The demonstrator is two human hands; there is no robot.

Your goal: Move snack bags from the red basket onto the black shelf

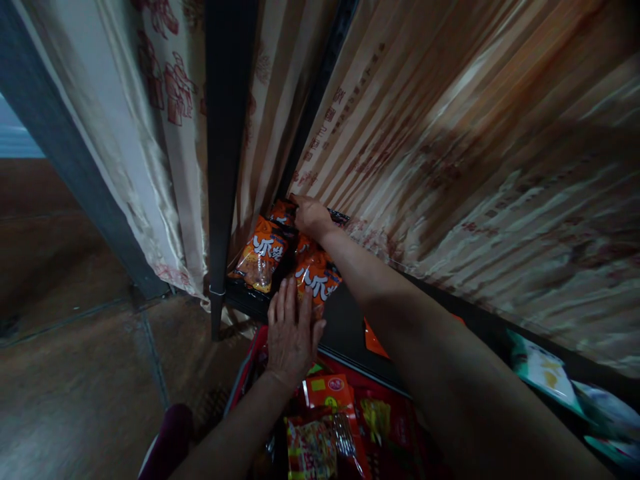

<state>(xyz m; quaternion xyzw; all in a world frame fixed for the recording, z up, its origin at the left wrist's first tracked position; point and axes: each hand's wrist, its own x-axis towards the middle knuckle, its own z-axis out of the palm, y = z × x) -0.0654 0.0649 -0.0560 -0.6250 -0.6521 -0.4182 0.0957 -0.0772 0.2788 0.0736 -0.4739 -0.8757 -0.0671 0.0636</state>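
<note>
Orange snack bags with white lettering stand in rows at the left end of a black shelf (353, 327). My left hand (293, 333) lies flat with fingers stretched out, its tips against the lower edge of the front right snack bag (317, 277). Farther back, my right hand (313, 217) reaches over the bags with its fingers curled at the top of a rear snack bag (283, 212); some of its fingertips are hidden. Left of both hands leans another orange snack bag (263, 250).
Below the shelf sits a red container (257, 343) full of colourful snack packets (313, 447). A dark upright post (225, 167) rises beside the bags. Printed curtains (425, 133) hang behind. Green-white packets (545, 370) lie at the right on the shelf.
</note>
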